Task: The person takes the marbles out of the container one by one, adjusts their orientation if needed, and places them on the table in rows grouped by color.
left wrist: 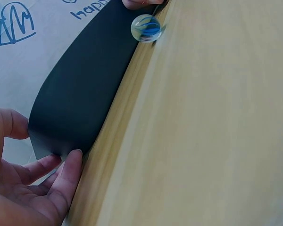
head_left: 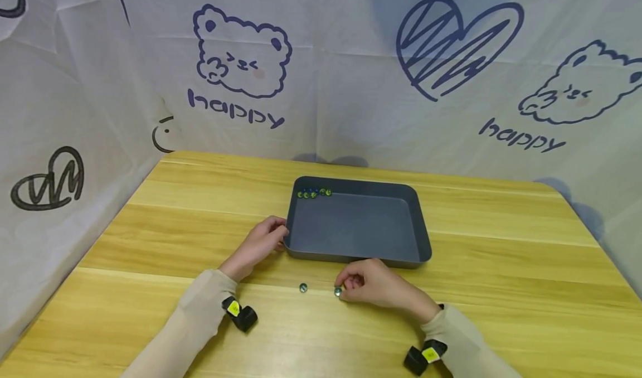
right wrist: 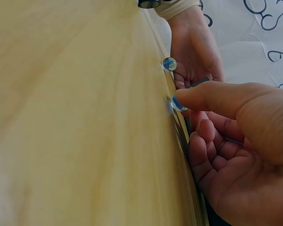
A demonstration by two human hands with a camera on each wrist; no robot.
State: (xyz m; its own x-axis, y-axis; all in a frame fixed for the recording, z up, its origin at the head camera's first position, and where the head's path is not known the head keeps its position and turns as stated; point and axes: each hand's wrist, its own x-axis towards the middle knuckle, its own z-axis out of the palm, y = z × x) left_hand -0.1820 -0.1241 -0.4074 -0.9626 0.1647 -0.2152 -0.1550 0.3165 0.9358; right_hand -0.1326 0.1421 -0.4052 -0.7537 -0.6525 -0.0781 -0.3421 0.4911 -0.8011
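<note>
A dark grey rectangular tray lies on the wooden table with several marbles grouped in its far left corner. My left hand rests against the tray's left side. In the left wrist view its relaxed fingers touch the outer wall near a corner. Just in front of the tray, my right hand pinches a clear marble between thumb and forefinger, low over the table. The right wrist view shows this marble partly hidden by the thumb. Another clear marble with blue swirls lies between the hands.
The wooden table extends around the tray on all sides. Behind it hangs a white cloth printed with bears, hearts and words. Each wrist bears a strapped black camera.
</note>
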